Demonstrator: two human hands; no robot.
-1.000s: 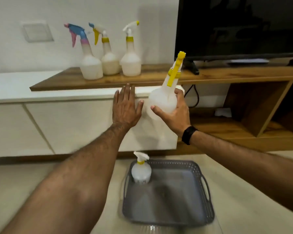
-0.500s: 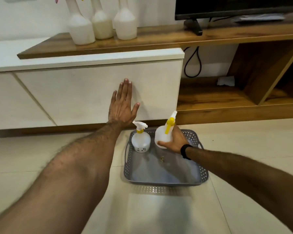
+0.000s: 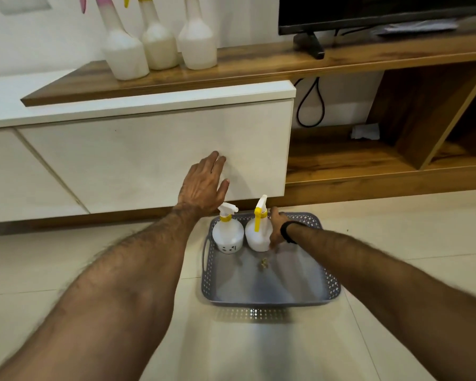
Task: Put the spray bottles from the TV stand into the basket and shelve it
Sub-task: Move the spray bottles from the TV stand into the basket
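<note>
A grey perforated basket (image 3: 330,287) lies on the floor in front of the TV stand. Two white spray bottles stand upright at its far end: one with a white trigger and yellow collar (image 3: 227,235), and one with a yellow trigger (image 3: 257,232) to its right. My right hand (image 3: 276,225) is wrapped around the right side of the yellow-trigger bottle, which rests on the basket floor. My left hand (image 3: 204,185) lies flat with fingers spread against the white drawer front (image 3: 149,158). Three more spray bottles (image 3: 124,50) (image 3: 158,42) (image 3: 197,42) stand on the wooden top (image 3: 259,66).
A TV (image 3: 368,12) on a black foot stands at the right of the wooden top. Beneath it are open wooden shelf compartments (image 3: 341,158) with a black cable loop (image 3: 311,105) and a crumpled white paper (image 3: 366,132). Pale floor tiles surround the basket.
My right hand has brought the yellow-trigger bottle down from beside the stand's top into the basket, setting it next to the other bottle. My left hand slid lower on the drawer front.
</note>
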